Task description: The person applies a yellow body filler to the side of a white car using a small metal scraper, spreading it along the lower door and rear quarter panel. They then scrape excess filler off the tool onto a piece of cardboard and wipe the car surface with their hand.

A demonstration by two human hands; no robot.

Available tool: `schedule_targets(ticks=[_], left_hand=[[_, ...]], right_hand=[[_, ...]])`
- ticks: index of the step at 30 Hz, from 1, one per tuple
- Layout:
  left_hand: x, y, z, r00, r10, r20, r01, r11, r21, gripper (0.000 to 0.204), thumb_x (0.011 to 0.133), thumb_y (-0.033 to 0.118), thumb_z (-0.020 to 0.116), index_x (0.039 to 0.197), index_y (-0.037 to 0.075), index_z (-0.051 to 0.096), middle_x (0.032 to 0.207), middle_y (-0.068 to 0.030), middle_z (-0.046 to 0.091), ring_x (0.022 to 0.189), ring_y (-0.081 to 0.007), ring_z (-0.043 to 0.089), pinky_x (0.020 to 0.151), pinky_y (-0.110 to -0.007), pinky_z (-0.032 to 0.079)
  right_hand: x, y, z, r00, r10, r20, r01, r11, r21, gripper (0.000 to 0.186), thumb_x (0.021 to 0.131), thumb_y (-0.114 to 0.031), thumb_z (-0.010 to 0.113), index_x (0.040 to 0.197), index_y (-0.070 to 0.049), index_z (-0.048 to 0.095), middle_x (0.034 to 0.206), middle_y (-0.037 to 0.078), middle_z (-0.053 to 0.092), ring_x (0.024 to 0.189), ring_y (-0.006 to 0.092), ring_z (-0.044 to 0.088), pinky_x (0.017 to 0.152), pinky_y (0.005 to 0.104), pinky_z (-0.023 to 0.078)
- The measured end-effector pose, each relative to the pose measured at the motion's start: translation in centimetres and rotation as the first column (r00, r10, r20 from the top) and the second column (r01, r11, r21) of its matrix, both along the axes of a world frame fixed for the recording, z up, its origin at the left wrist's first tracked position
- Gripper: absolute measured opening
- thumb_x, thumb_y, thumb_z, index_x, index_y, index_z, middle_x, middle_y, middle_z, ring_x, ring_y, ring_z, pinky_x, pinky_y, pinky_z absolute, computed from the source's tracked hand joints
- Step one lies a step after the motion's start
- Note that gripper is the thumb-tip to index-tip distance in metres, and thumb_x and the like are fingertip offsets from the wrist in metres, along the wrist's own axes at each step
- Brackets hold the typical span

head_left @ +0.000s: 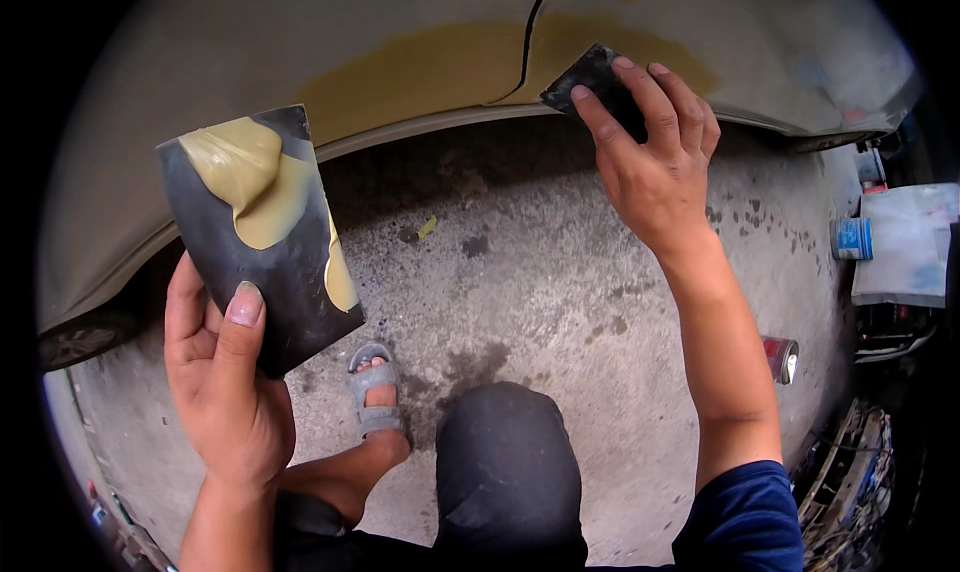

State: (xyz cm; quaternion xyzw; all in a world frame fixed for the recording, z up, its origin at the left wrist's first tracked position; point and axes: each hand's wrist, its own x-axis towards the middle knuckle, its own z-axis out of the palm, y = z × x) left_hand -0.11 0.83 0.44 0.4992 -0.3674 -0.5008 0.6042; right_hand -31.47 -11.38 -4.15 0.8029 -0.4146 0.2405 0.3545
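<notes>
Left hand (232,397) gripping board (285,270), long axis pointing forward-left; right hand (655,162) gripping spreader (588,77).

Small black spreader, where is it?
In the head view, upper right of centre, the right hand holds the small spreader by a yellowish patch on the car.

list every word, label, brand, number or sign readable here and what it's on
No text can be read.
Blue can at right: label print too small and blurred.
Red can on the floor: markings too small to read.
Black board in the left hand: no lettering visible.
Black spreader in the right hand: none visible.
</notes>
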Motion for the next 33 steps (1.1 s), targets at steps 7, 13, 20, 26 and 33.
schedule_targets(ticks=[7, 13, 20, 26, 33], left_hand=[[0.6, 0.0, -0.4, 1.0, -0.005, 0.001, 0.005, 1.0, 0.012, 0.047, 0.092, 0.007, 0.052, 0.134, -0.006, 0.036, 0.125, -0.0167, 0.055, 0.116, -0.02, 0.052, 0.103, -0.032, 0.036], [0.7, 0.0, -0.2, 0.999, -0.012, -0.029, 0.013, 1.0, 0.012, 0.047, 0.092, 0.006, 0.052, 0.134, -0.006, 0.036, 0.124, -0.017, 0.056, 0.116, -0.0203, 0.053, 0.103, -0.033, 0.037], [0.9, 0.0, -0.3, 0.999, -0.015, -0.043, 0.016, 1.0, 0.022, 0.047, 0.092, 0.007, 0.051, 0.135, -0.005, 0.034, 0.125, -0.0171, 0.055, 0.117, -0.021, 0.052, 0.102, -0.034, 0.038], [1.4, -0.1, -0.7, 0.999, -0.04, -0.037, 0.04, 0.999, 0.025, 0.047, 0.094, 0.009, 0.051, 0.136, -0.003, 0.035, 0.127, -0.015, 0.054, 0.118, -0.0215, 0.052, 0.102, -0.035, 0.039], [1.5, -0.4, -0.8, 0.999, -0.037, -0.033, 0.039, 0.999, 0.036, 0.046, 0.093, 0.009, 0.05, 0.136, -0.002, 0.036, 0.127, -0.0144, 0.054, 0.118, -0.0212, 0.052, 0.101, -0.034, 0.04]], right_hand=[[0.5, -1.2, 3.2, 0.981, 0.061, -0.186, -0.066, 0.998, -0.021, 0.034, 0.072, -0.011, 0.064, 0.103, -0.026, 0.068, 0.128, -0.007, 0.053, 0.12, 0.0186, 0.046, 0.104, 0.0402, 0.029], [1.3, -1.5, 4.0, 0.959, 0.101, -0.266, -0.107, 0.994, -0.006, 0.03, 0.075, -0.015, 0.063, 0.103, -0.025, 0.068, 0.129, -0.009, 0.053, 0.122, 0.0162, 0.046, 0.107, 0.0393, 0.028], [1.7, -1.7, 4.0, 0.953, 0.092, -0.289, -0.095, 0.995, 0.006, 0.028, 0.075, -0.016, 0.062, 0.102, -0.024, 0.068, 0.129, -0.009, 0.053, 0.122, 0.0158, 0.046, 0.107, 0.0399, 0.027], [1.9, -1.8, 3.5, 0.959, 0.066, -0.275, -0.071, 0.997, -0.009, 0.03, 0.075, -0.016, 0.062, 0.102, -0.025, 0.068, 0.129, -0.008, 0.053, 0.122, 0.0166, 0.045, 0.106, 0.0405, 0.027], [1.7, -1.9, 3.3, 0.964, 0.056, -0.261, -0.061, 0.998, -0.009, 0.033, 0.073, -0.014, 0.063, 0.103, -0.025, 0.068, 0.128, -0.008, 0.053, 0.122, 0.017, 0.045, 0.105, 0.0403, 0.028]])
